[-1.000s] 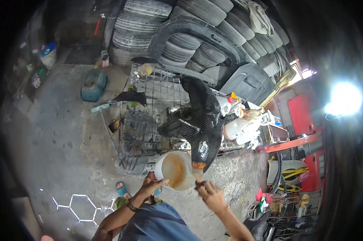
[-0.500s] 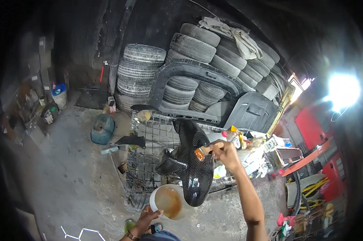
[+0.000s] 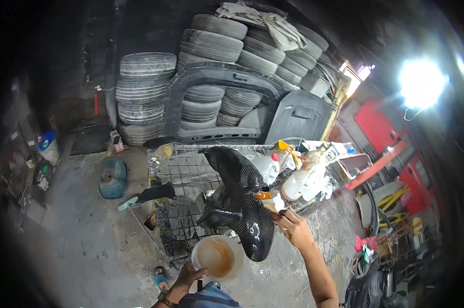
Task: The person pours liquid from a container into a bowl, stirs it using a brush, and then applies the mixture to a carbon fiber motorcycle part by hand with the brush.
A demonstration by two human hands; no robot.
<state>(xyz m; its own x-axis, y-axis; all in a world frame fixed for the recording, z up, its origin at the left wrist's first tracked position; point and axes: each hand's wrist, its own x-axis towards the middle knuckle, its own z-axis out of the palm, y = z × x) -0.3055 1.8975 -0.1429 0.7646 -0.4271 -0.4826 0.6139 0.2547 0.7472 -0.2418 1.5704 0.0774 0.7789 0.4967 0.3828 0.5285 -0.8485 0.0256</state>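
Note:
My left hand [image 3: 187, 280] grips the rim of a white plastic tub [image 3: 236, 259] with some amber liquid [image 3: 219, 256] in the bottom. In my right hand [image 3: 294, 231] is a flat paintbrush [image 3: 273, 201], fingers closed round its handle. The brush head lies at the right edge of a curved black carbon-fibre part [image 3: 250, 220], by its narrow middle. That part is glossy with a visible weave and stands above the wire grid table; what supports it is hidden. The tub is just below its lower left side.
The wire grid table [image 3: 162, 226] carries a dark flat piece [image 3: 157, 192] and white plastic jugs [image 3: 296, 185]. Behind it stand a large black frame [image 3: 173, 97], a dark panel [image 3: 298, 120] and stacked tyres [image 3: 145, 92]. A teal container [image 3: 113, 177] sits on the floor at left.
The paintbrush has moved from the face of the carbon-fibre part to its right edge, and my right hand is lower. The background has shifted left in view. The tub stays in my left hand.

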